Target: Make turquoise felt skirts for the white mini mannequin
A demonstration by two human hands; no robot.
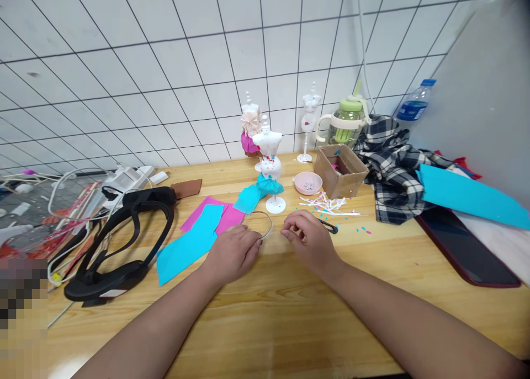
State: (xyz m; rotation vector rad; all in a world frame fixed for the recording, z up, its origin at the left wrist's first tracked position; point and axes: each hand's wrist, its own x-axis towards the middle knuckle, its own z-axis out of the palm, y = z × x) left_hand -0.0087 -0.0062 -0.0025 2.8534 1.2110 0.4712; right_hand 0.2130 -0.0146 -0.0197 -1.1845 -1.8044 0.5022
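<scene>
My left hand is closed low over the table, its fingers on a thin, pale, ring-like strip that curves out to the right. The hand hides part of that ring. Fingers curled and pinched, my right hand hovers a little to the right; what it holds, if anything, is too small to make out. A black-handled tool lies just behind it. Beyond both hands stands a small white dress form with a ruffled blue paper skirt. Blue paper and magenta paper lie by my left hand.
Behind are a dressed form, a bare form, a pink dish, a cardboard box and white paper scraps. A black headset lies left; a phone, checked cloth and bottle are right.
</scene>
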